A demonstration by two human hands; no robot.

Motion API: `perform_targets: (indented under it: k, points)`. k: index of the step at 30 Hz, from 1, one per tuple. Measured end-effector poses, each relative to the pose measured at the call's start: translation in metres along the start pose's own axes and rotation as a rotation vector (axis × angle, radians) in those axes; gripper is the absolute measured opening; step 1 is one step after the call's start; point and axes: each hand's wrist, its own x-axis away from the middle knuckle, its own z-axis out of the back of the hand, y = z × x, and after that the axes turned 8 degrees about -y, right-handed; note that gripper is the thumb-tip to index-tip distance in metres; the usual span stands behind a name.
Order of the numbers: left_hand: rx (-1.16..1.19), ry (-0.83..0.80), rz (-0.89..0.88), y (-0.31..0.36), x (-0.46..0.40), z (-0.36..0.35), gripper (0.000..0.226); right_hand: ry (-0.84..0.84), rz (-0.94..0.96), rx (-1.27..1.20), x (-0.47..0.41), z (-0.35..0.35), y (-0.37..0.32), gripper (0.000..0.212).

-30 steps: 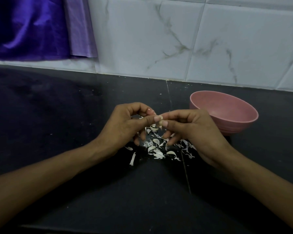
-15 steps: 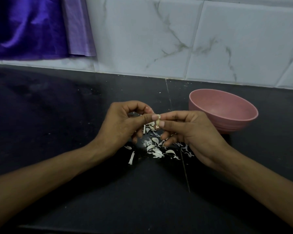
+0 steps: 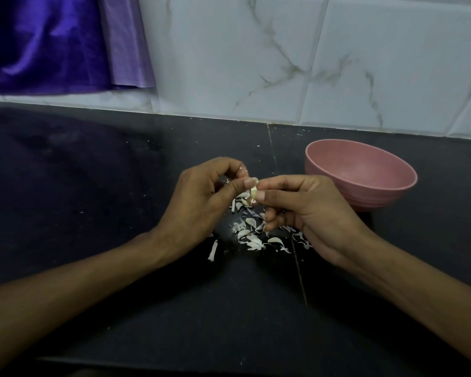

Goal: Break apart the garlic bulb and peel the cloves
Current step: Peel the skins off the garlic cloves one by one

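Clove (image 3: 253, 193) lower — pinched between fingers (image 3: 261, 196)

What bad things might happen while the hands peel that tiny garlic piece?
1. The garlic clove is pinched only at the fingertips of the left hand and right hand, so it might slip out of that grip and fall.
2. It would likely land among the white peels on the dark counter, where it is hard to spot.
3. The pink bowl sits close by the right hand; an elbow swing might bump it.
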Motion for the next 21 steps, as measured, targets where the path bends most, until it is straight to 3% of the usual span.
perform_targets:
  k: [11, 16, 21]
  points:
    - [-0.004, -0.01, -0.012, -0.0018, 0.0004, 0.0005, 0.01, 0.049, -0.013, -0.042, -0.0036, 0.0088, -0.0004, 0.02]
    - [0.16, -0.006, 0.055, -0.0017, -0.0025, 0.0024, 0.032, 0.015, -0.004, -0.011, -0.0019, 0.0058, -0.0017, 0.013]
    - [0.236, -0.013, 0.13, -0.001, -0.0034, 0.003, 0.009, 0.03, 0.029, 0.037, -0.0019, 0.0034, -0.004, 0.011]
